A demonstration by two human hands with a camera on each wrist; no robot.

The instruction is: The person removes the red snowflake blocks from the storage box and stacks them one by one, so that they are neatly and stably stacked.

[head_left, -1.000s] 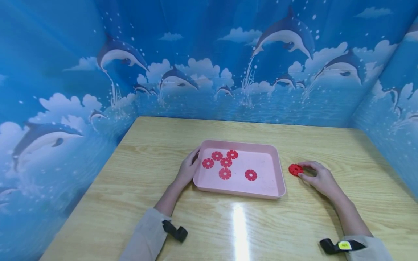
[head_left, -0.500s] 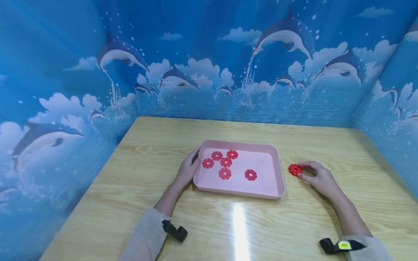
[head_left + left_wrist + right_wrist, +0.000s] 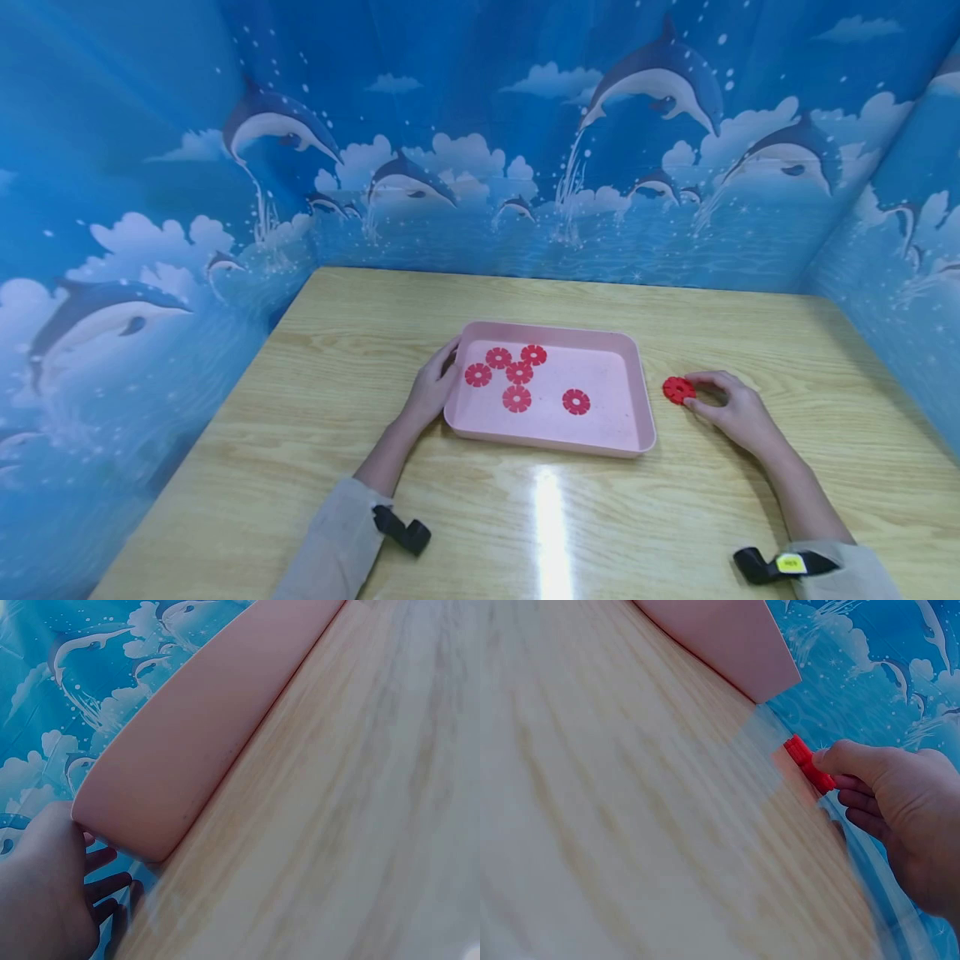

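Note:
In the head view, a shallow pink tray (image 3: 592, 433) stands at the middle of the table. Several flat red notched plastic discs (image 3: 517, 399) lie in its left half, and a single disc (image 3: 576, 402) sits apart, nearer the right. My left hand (image 3: 433, 387) holds the tray at its left end; the left wrist view shows the fingers (image 3: 105, 886) at the outer wall. To the right of the tray, my right hand (image 3: 738, 412) pinches a thick stack of red notched discs (image 3: 678, 390) between thumb and fingers, close over the table. The stack appears edge-on in the right wrist view.
The wood-grain table (image 3: 360, 333) reaches back to a blue dolphin-print backdrop (image 3: 480, 225), which also runs along both sides. A bright light reflection crosses the table in front of the tray. Each sleeve carries a black wrist strap (image 3: 401, 532).

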